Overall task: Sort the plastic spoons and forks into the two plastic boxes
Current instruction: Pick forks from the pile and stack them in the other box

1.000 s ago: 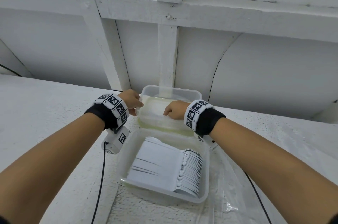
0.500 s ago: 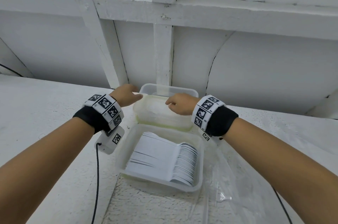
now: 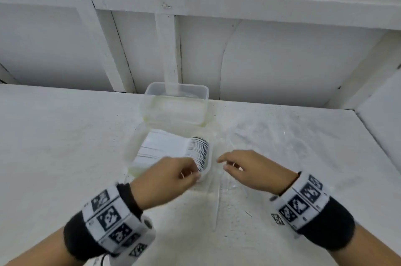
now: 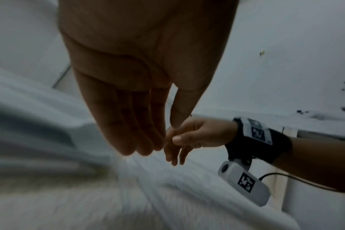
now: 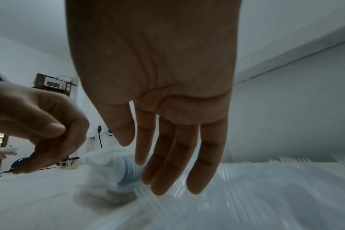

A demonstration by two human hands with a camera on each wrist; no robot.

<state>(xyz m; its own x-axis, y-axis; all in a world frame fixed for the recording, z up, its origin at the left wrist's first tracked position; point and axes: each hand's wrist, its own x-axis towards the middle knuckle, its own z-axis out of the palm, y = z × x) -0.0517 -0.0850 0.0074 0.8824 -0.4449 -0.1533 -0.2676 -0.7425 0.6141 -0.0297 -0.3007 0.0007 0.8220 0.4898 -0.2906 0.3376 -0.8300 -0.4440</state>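
Two clear plastic boxes stand one behind the other on the white table. The near box [image 3: 130, 152] holds a stacked row of white plastic spoons [image 3: 173, 150]. What lies in the far box [image 3: 175, 92] is too blurred to tell. My left hand [image 3: 193, 173] hovers over the near box's front right corner, fingers loosely curled and holding nothing; in the left wrist view the left hand [image 4: 148, 144] is empty. My right hand [image 3: 223, 162] hangs just right of that box with relaxed fingers, and the right wrist view shows the right hand [image 5: 167, 171] empty. The two hands are close together.
A crumpled clear plastic bag [image 3: 260, 135] lies on the table to the right of the boxes, under my right hand. A white wall with beams [image 3: 167, 48] rises right behind the far box. The table [image 3: 54, 146] stretches bare to the left.
Both hands have let go of the far box and drawn back toward me, to the near box's front right corner. The head view has tilted, so the boxes sit farther away.
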